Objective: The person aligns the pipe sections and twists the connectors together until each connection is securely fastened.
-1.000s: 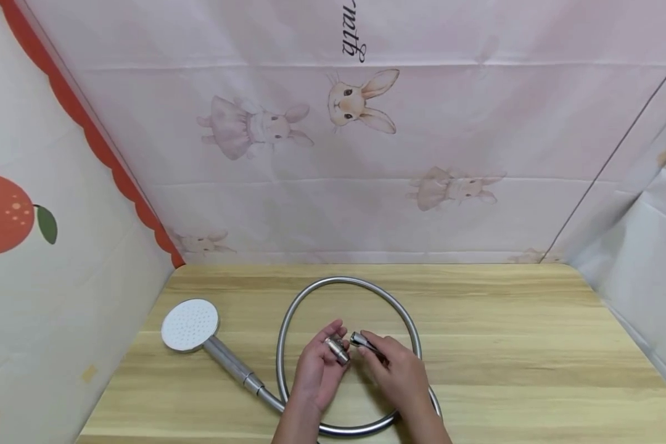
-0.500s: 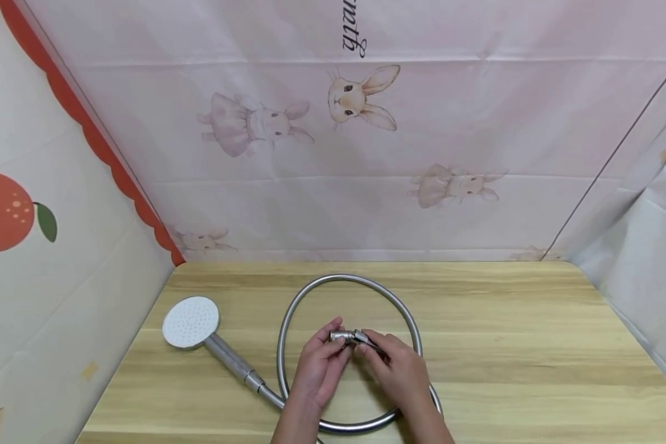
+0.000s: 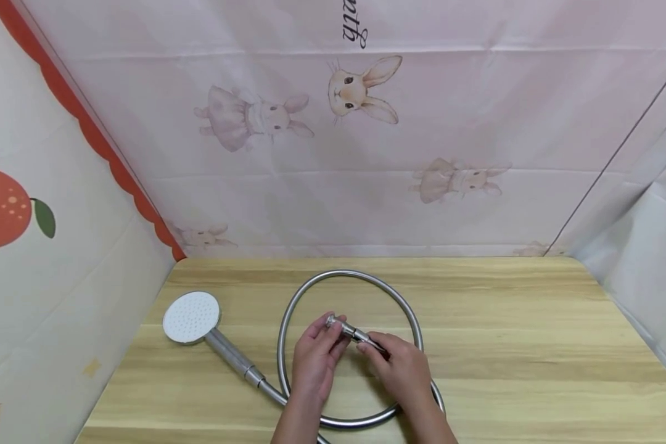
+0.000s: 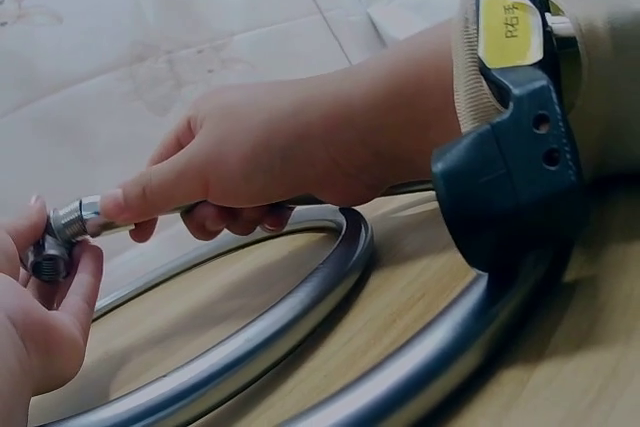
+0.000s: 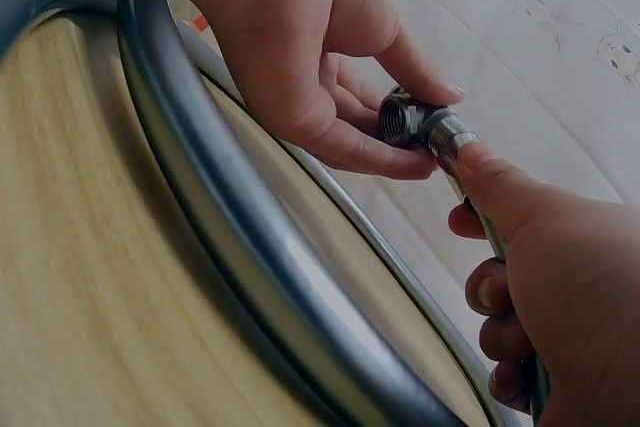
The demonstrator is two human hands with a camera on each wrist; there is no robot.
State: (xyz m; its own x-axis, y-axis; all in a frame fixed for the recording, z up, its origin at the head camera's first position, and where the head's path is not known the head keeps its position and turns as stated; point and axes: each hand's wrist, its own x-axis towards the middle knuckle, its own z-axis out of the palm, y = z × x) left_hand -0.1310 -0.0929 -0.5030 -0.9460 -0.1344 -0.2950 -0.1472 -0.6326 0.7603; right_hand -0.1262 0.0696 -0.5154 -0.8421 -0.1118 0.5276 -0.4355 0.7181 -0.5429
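Observation:
Between my hands is a short metal pipe fitting [image 3: 338, 324] with a threaded socket, which faces the camera in the right wrist view. The fingers and thumb of my left hand [image 3: 313, 370] pinch this fitting. With thumb and fingers, my right hand [image 3: 404, 373] grips the end of the steel shower hose [image 3: 281, 351], just behind its shiny connector [image 3: 361, 336]. Connector and fitting meet end to end in line, threads [image 4: 72, 222] showing at the joint. Left of my hands lies the shower head [image 3: 191, 317], white face up, its handle joined to the hose's other end.
The hose loops on the wooden table [image 3: 533, 345] around and under both hands. A pink rabbit-print sheet [image 3: 333, 209] hangs behind the table, with other sheets at the left and right sides. A dark camera mount [image 4: 510, 172] sits on the right wrist.
The fitting, earlier apart from the hose connector and lying across my left palm, has turned and come up against it. My left fingers have closed around the fitting; the right hand hardly moved.

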